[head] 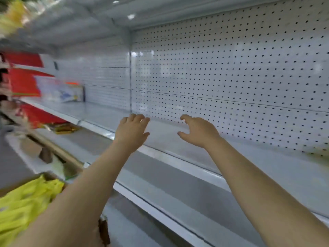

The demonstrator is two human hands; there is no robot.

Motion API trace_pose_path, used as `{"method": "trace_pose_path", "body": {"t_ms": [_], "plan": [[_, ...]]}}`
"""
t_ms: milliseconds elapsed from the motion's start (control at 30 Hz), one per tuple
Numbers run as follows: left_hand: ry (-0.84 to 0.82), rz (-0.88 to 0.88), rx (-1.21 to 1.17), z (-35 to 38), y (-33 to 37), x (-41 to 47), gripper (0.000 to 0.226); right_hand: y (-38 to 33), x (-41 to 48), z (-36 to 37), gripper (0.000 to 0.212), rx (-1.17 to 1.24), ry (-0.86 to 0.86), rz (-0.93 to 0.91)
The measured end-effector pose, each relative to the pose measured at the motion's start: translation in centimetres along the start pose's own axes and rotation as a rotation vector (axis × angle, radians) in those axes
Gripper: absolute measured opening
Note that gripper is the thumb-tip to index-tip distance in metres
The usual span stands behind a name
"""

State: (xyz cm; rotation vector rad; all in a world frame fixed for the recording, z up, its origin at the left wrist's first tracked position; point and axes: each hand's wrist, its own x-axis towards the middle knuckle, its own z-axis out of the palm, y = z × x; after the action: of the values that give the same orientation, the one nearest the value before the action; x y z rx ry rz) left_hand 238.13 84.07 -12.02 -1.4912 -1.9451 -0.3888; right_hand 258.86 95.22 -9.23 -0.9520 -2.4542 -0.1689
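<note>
Both my arms reach forward over a white metal store shelf [174,138]. My left hand [132,131] hovers above the shelf's front part with its fingers straight and holds nothing. My right hand [198,131] is beside it, about a hand's width to the right, fingers spread and loosely bent, thumb out, also holding nothing. The shelf surface under and between the hands is bare. A white pegboard back panel [231,72] stands right behind the hands.
Blurred red packages [25,81] and a clear plastic pack [60,90] sit at the shelf's far left. A cardboard box [55,179] with yellow-green packets [26,198] is at lower left. A lower shelf [160,196] juts out below; another shelf [74,20] hangs overhead.
</note>
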Motion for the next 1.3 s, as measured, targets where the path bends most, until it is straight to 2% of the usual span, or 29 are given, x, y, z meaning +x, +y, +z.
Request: {"method": "trace_pose_path", "body": {"t_ms": [233, 467, 733, 867, 1067, 1300], "plan": [[-0.123, -0.318, 0.161, -1.7, -17.6, -11.2, 0.054, -18.5, 4.8, 8.2, 0.057, 0.189, -0.087, -0.283], [-0.178, -0.508, 0.151, -0.2, -25.2, -21.7, 0.051, -29.6, 3.5, 16.8, 0.061, 0.314, -0.219, -0.404], [-0.417, -0.736, 0.101, 5.8, -26.7, -34.4, 0.051, -35.1, -1.9, 27.6, 0.063, 0.218, -0.49, -0.508], [-0.479, -0.873, 0.034, 8.2, -26.8, -38.3, 0.054, -35.9, -3.7, 31.6, 0.064, 0.2, -0.565, -0.519], [-0.413, -1.281, -0.27, 11.0, -25.1, -40.7, 0.063, -37.0, -4.5, 35.4, 0.062, 0.269, -0.678, -0.464], [-0.334, -1.45, -0.375, 12.0, -25.8, -40.8, 0.06, -40.7, -5.1, 37.4, 0.056, 0.516, -0.76, -0.441]]}}
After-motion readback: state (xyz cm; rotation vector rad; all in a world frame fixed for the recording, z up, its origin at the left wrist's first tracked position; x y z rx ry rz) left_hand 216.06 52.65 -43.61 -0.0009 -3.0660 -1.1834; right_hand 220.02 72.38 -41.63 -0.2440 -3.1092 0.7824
